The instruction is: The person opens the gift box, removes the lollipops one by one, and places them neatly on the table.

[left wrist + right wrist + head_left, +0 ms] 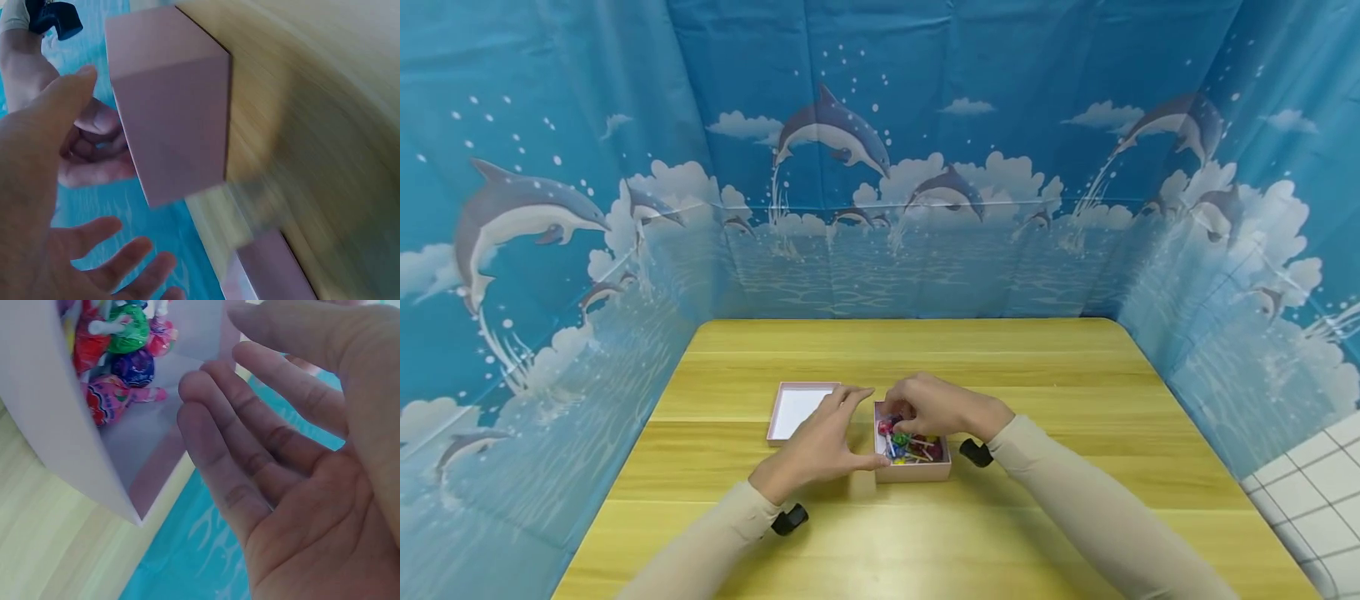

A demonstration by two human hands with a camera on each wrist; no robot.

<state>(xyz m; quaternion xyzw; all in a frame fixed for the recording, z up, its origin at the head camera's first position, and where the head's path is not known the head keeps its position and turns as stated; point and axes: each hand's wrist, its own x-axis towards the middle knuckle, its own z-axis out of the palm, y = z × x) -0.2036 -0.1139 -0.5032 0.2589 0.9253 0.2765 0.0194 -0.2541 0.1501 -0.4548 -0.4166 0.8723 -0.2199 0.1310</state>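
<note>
A pale pink box (912, 472) stands uncovered on the table, with several wrapped lollipops (917, 450) inside. In the right wrist view the lollipops (128, 362) have pink, green, purple and red wrappers and lie heaped at one side. My right hand (936, 407) reaches over the box's far part, and its loosely bent fingers (203, 434) hold nothing. Beside the box's left side is my left hand (820, 433), fingers spread and thumb close to the near left corner. Whether that thumb touches the box I cannot tell.
A shallow pink lid (797, 410), white inside, lies left of the box, partly behind my left hand. The yellow wood-grain table (1037, 517) reaches back to a blue dolphin curtain (910, 267). White tiles (1322, 483) show at the right.
</note>
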